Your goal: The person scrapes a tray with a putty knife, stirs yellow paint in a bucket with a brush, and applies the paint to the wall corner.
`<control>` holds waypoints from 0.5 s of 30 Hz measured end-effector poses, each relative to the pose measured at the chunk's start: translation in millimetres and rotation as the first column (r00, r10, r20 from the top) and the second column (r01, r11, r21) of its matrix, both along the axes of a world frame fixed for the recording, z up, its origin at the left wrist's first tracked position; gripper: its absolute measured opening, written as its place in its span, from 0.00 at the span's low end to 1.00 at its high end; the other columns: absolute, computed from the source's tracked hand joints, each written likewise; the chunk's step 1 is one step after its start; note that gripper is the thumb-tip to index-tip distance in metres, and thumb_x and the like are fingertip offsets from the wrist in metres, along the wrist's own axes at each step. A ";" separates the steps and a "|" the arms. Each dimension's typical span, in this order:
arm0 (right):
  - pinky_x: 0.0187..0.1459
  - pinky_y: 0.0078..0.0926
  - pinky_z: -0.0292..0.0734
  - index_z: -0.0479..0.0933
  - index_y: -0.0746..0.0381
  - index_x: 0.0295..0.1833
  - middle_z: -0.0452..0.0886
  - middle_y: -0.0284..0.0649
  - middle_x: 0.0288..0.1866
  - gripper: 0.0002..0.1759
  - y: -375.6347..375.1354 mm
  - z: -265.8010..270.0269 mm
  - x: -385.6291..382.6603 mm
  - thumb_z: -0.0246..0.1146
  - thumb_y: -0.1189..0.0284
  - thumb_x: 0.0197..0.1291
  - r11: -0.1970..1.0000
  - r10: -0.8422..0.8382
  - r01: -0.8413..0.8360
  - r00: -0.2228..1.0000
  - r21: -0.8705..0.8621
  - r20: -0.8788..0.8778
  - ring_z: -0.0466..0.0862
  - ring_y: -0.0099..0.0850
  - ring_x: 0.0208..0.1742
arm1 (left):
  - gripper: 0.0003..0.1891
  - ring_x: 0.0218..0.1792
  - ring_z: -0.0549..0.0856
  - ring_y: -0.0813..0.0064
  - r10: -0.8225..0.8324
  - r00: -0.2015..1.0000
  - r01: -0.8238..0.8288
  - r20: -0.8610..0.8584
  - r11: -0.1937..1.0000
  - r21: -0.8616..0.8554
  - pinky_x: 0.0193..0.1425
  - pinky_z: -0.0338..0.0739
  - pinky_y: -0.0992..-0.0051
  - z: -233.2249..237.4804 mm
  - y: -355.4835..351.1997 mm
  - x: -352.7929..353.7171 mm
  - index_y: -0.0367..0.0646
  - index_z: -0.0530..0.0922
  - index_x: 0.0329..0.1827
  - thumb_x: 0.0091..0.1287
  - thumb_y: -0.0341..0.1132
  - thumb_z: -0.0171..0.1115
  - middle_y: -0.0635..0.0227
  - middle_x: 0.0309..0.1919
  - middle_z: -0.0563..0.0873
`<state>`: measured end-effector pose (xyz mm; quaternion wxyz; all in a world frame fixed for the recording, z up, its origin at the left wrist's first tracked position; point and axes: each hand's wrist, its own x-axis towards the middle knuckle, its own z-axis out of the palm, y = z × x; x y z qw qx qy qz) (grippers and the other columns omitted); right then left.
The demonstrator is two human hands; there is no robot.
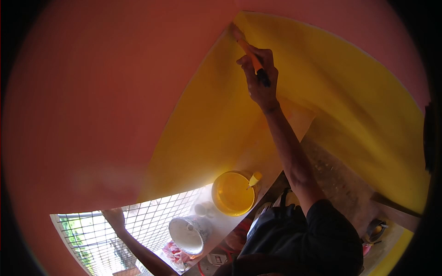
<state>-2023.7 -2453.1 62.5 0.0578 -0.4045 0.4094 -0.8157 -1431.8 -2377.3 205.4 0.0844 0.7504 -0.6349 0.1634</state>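
Note:
My right hand (263,76) is closed around a paintbrush (252,53) with an orange handle and a dark end. The brush's bristles (236,31) touch the yellow wall (207,106) near the upper corner, where it meets the red-pink surface (101,101). Down at the lower left, my left hand (115,219) grips the window grille (156,221) close to the top edge of the opening; its fingers are only partly visible. Below my right arm, a bucket of yellow paint (234,193) stands on the ledge, with a yellow-coated tool (254,179) at its rim.
A bucket with whitish contents (186,234) stands on the ledge (225,225) beside the grille. Near it lie a small white container (200,209) and a crumpled red-and-white plastic bag (174,253). The floor (338,168) shows far below on the right.

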 end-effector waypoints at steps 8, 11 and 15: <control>0.39 0.20 0.75 0.67 0.65 0.52 0.82 0.38 0.34 0.11 6.6 3.3 4.1 0.56 0.77 0.67 0.999 0.039 -0.039 0.999 -0.019 -0.003 0.80 0.21 0.36 | 0.22 0.58 0.75 0.46 -0.060 0.998 0.060 -0.005 0.998 -0.011 0.63 0.68 0.54 5.0 2.8 -15.7 0.32 0.71 0.58 0.67 0.38 0.58 0.46 0.55 0.76; 0.39 0.20 0.75 0.67 0.65 0.53 0.82 0.38 0.34 0.11 7.9 4.8 6.3 0.56 0.78 0.67 0.999 0.038 -0.038 0.999 -0.015 0.004 0.80 0.21 0.36 | 0.21 0.57 0.75 0.46 -0.071 0.997 0.071 -0.026 0.997 -0.019 0.62 0.68 0.53 4.1 3.1 -15.1 0.32 0.72 0.58 0.66 0.37 0.59 0.45 0.54 0.77; 0.39 0.20 0.75 0.67 0.66 0.53 0.81 0.38 0.34 0.11 7.5 0.4 7.8 0.55 0.79 0.66 1.000 0.030 -0.029 1.000 0.009 -0.010 0.80 0.20 0.36 | 0.21 0.56 0.76 0.46 -0.109 0.994 0.108 -0.016 0.993 -0.046 0.62 0.69 0.53 4.1 5.2 -18.5 0.32 0.72 0.57 0.66 0.36 0.59 0.45 0.54 0.77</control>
